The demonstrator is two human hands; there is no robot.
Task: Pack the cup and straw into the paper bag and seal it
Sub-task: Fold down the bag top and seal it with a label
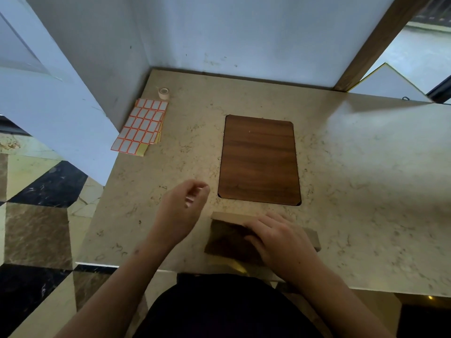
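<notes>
A brown paper bag [228, 236] stands near the front edge of the marble counter, its top folded over. My right hand [280, 237] lies flat on the folded top, fingers straight, pressing it down. My left hand [181, 208] hovers to the left of the bag, above the counter, with fingers loosely curled and nothing visible in them. No cup or straw shows anywhere; the bag's inside is hidden.
Sheets of white stickers with orange borders [141, 125] lie at the counter's far left, with a small roll of tape [163, 92] just behind them. A dark wooden board [260, 159] lies mid-counter behind the bag. White walls close the back; the counter [366, 179] extends right.
</notes>
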